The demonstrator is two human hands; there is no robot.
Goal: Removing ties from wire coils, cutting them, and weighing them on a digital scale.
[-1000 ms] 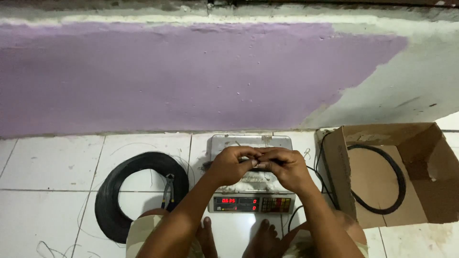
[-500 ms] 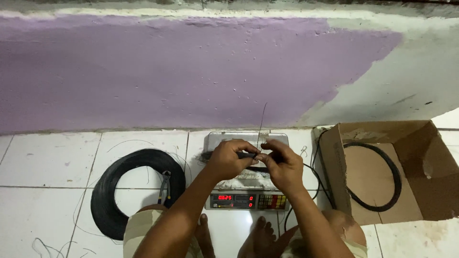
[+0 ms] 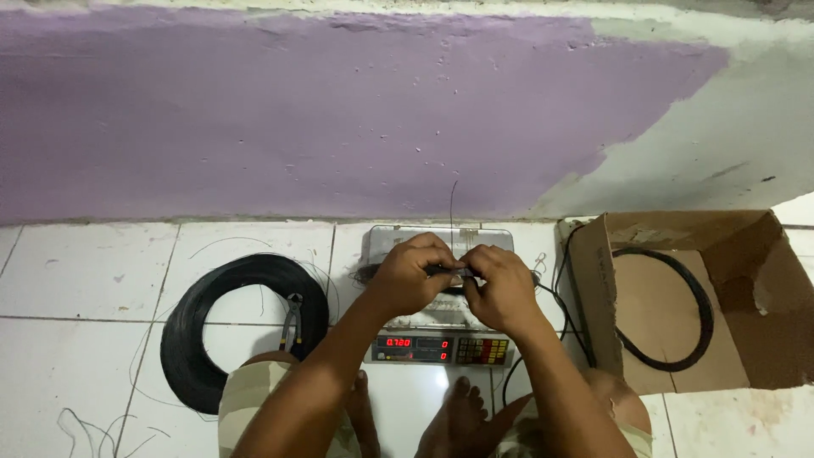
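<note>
Gripping a small dark bundle of wire [image 3: 448,272] between them, both hands meet over the metal pan of a digital scale [image 3: 441,318]. Left hand [image 3: 413,276] closed around the bundle's left end, fingers curled over the top. Right hand [image 3: 500,288] closed on the right end, fingertips pinching just beside the left hand's; the two hands touch. One thin wire strand [image 3: 451,208] sticks straight up from the bundle against the purple wall [image 3: 297,119]. Bundle sits just above the scale pan; contact with the pan cannot be told, hands cover it. Scale front shows a red lit display and a keypad, facing the person. Scale stands on the white tiled floor [image 3: 76,280], against the wall base. Left of scale: a big black wire coil [image 3: 208,326] lying flat on the floor, with pliers [image 3: 292,321] resting on its right rim. Loose thin wire ends trail on the tiles at bottom left. Right of scale: an open cardboard box [image 3: 746,297] on its side, a black ring of wire [image 3: 678,314] inside it. Black cable runs between scale and box. Person's bare feet [image 3: 449,420] and knees show at bottom edge, near the scale.
</note>
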